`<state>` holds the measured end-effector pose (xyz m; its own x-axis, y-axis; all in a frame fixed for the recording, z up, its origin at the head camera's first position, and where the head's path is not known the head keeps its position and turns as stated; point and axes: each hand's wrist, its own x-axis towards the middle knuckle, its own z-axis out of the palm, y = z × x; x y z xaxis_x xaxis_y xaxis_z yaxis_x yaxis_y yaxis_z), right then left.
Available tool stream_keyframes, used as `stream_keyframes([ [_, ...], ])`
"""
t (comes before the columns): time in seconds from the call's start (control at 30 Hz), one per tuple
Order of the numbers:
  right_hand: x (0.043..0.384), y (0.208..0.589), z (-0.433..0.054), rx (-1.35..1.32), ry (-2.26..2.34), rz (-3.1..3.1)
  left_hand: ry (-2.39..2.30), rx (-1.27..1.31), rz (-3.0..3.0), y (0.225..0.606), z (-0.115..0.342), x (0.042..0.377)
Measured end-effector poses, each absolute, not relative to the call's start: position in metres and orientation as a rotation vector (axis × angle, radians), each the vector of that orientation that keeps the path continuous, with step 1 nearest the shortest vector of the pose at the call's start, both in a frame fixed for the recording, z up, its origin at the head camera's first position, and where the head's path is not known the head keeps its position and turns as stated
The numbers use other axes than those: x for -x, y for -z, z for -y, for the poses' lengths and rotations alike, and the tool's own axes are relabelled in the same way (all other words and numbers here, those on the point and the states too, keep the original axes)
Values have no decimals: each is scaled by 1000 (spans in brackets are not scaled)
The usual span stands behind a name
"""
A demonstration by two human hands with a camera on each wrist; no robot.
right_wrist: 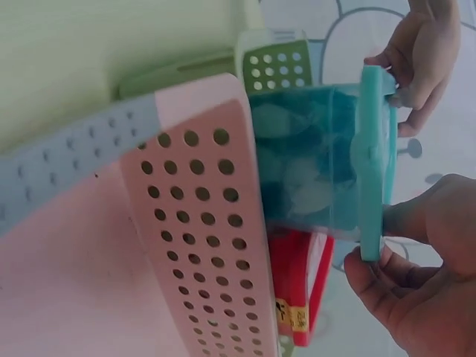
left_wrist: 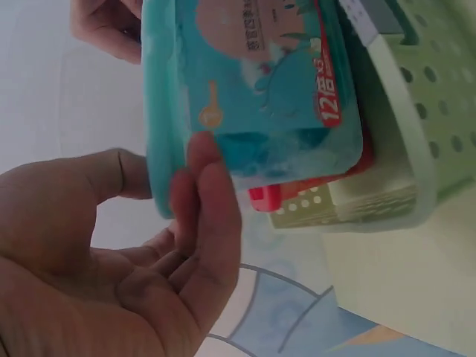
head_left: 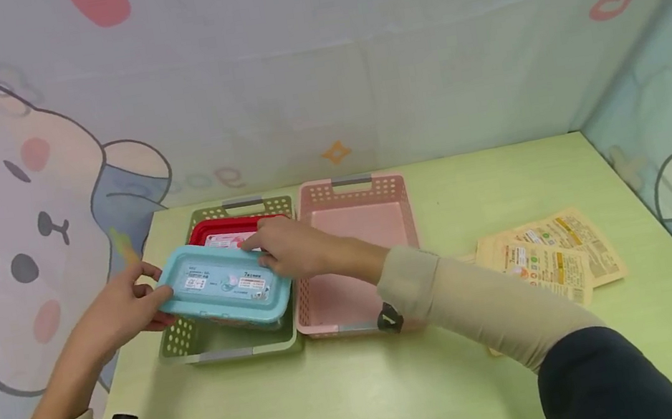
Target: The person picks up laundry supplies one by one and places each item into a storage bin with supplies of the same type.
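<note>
A lidded plastic box [head_left: 226,280], turquoise and printed with labels, is held slightly tilted over the green basket [head_left: 182,339]. Its left end is gripped by my left hand [head_left: 122,306], thumb on the lid and fingers against the side. My right hand [head_left: 292,245] pinches the lid's edge at the far right corner. Through the box's see-through wall [right_wrist: 309,160] bluish contents show in the right wrist view. Behind it, a red-lidded box [head_left: 234,226] sits in the back of the green basket, partly hidden by the turquoise one.
A pink basket [head_left: 354,225] stands directly right of the green one, under my right forearm. Several yellowish flat packets [head_left: 542,262] lie overlapping on the table's right side, partly covered by my right sleeve. A printed cloth wall [head_left: 453,76] rises behind the table.
</note>
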<state>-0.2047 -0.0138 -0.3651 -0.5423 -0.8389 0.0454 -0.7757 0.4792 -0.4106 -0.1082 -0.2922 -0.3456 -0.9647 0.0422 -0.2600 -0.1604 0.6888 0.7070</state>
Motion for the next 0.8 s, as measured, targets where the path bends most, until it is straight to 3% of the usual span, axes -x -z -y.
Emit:
stream_keyframes([
  [0.8, 196, 393, 32, 1404, 295, -2641, -555, 12, -2646, 373, 291, 118],
])
